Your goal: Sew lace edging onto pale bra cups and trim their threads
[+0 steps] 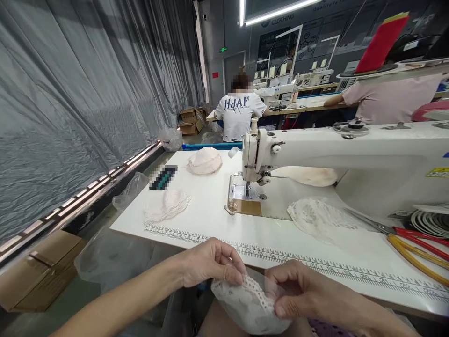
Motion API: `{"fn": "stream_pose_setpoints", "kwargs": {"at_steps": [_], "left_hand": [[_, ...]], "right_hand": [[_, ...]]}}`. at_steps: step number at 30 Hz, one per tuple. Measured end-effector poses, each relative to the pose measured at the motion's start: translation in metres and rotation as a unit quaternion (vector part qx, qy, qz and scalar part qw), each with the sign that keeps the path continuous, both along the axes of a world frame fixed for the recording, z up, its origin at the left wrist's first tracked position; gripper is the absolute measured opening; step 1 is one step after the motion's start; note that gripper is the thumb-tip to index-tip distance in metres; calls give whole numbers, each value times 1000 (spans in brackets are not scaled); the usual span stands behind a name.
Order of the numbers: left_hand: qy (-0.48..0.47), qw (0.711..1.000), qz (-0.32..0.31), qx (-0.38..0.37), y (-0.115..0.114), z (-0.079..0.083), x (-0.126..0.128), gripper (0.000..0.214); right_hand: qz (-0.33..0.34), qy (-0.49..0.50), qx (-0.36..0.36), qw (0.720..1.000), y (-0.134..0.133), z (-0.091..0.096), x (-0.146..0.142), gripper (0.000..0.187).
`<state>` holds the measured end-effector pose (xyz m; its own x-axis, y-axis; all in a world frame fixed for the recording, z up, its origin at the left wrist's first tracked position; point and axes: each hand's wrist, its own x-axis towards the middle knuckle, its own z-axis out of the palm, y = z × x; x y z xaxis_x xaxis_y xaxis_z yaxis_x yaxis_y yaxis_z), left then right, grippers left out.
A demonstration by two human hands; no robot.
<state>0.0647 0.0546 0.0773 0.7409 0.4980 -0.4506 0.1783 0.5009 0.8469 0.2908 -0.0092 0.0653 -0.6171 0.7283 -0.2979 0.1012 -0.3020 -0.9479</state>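
A white lace-edged fabric cup (242,306) hangs between my hands, just off the front edge of the table. My left hand (219,264) pinches its lace border at the upper left. At the right end of the same border, my right hand (294,290) grips with thumb and fingers. The lace trim with small holes runs between the two grips, and the cup bulges below. Behind the hands stands a white sewing machine (301,142), with its needle and presser foot (247,189) over a metal plate.
White lace pieces (315,217) lie under the machine arm, beside scissors (403,234) with red and yellow handles. Pale cups (205,161) and lace fabric (166,204) rest on the left tabletop. A ruler strip (273,252) lines the front edge. A person in white (240,114) sits ahead.
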Motion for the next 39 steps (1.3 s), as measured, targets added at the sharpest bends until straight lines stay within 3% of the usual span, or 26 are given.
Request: {"fn": "stream_pose_setpoints", "kwargs": {"at_steps": [6,10,14,17,19,22,25,27,28,31,33,34,37,39], "left_hand": [[20,999,-41,4,10,2,-1,43],[7,996,-84,-16,8,0,1,45],[-27,997,-75,-2,7,-1,-2,40],[-34,994,-96,30,20,7,-8,37],[-25,988,-128,79,38,24,-10,35],[-20,963,-160,214,70,62,-10,29],[1,920,-203,335,91,92,-8,23],[31,893,-233,383,94,91,-8,21],[48,881,-244,402,92,83,-9,22],[111,829,-275,475,82,48,-15,25],[95,806,-296,504,75,33,-21,24],[95,808,-289,504,72,30,-22,22],[129,821,-220,511,77,29,-12,21],[162,807,-141,550,89,24,7,19]], "right_hand": [[1,10,16,1000,-2,-10,14,32],[22,20,15,999,-1,-11,6,33],[62,26,34,997,-4,-9,-3,36],[59,-12,54,997,-2,-1,3,36],[34,-93,128,987,5,11,13,30],[-35,-245,313,917,26,33,28,21],[-85,-339,499,793,48,41,32,25],[-101,-377,572,721,58,32,30,29],[-102,-389,586,703,61,23,28,29],[-81,-393,585,705,61,-7,29,20],[-109,-377,562,728,58,-22,36,16],[-129,-369,541,745,57,-25,40,17],[-170,-365,461,791,62,-25,47,22],[-179,-379,432,798,71,-24,43,24]]}}
